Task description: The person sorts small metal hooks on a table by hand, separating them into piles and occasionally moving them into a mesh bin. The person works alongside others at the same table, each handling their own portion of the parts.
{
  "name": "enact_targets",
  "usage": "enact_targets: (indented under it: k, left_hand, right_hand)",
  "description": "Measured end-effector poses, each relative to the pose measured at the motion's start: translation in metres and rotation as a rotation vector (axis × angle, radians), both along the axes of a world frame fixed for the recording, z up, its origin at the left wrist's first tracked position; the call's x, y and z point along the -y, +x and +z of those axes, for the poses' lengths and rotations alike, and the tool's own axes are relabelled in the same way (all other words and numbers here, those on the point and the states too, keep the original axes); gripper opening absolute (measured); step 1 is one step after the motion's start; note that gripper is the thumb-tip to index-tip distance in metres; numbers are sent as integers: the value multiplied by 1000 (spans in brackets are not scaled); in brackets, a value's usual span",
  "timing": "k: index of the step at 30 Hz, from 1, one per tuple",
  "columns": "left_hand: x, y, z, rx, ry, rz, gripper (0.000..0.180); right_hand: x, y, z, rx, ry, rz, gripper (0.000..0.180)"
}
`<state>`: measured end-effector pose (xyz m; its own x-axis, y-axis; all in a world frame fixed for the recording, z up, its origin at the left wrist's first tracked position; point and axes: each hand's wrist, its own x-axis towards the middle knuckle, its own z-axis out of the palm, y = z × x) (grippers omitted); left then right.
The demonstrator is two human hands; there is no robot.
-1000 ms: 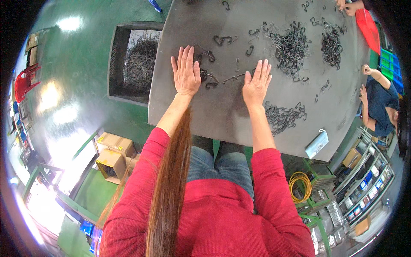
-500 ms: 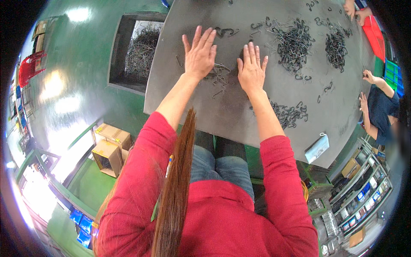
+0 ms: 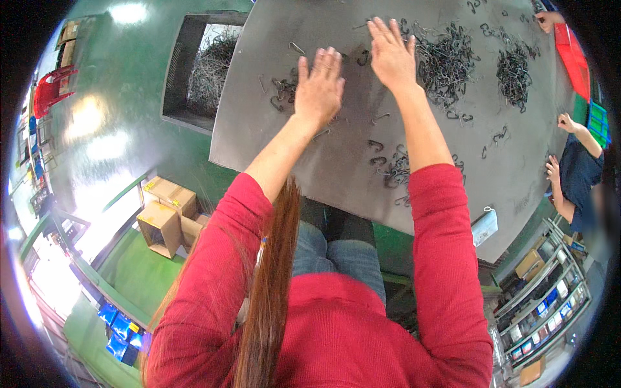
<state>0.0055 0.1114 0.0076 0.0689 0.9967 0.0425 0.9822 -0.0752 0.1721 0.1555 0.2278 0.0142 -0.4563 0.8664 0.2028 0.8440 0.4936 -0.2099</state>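
Pressing flat on the grey table (image 3: 272,139), left hand (image 3: 319,88) fingers spread over wire hooks (image 3: 283,90), right hand (image 3: 390,57) open beside hook pile (image 3: 446,61)

Matt grey table, dark metal hooks, cloth and cardboard.

The table (image 3: 310,149) looks like dull, faintly scuffed grey sheet. The hooks (image 3: 446,58) are thin dark bent wire with little shine. The sleeve (image 3: 446,258) is soft red knit cloth. The floor (image 3: 129,129) is glossy green paint; the boxes (image 3: 162,213) are plain brown cardboard; the tray (image 3: 572,58) is smooth red plastic.
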Motion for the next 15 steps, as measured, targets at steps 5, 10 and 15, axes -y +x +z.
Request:
enact_targets:
  k: [5,10,15]
  left_hand:
    - [17,32,10,285,17,-65,52]
    - [29,4,16,403,93,276,51]
    - [71,-37,14,386,78,433,50]
  right_hand:
    - [62,37,20,-155,-27,-45,44]
    - [187,34,1,-16,-296,-211,62]
    - [168,-16,12,-67,-265,-25,65]
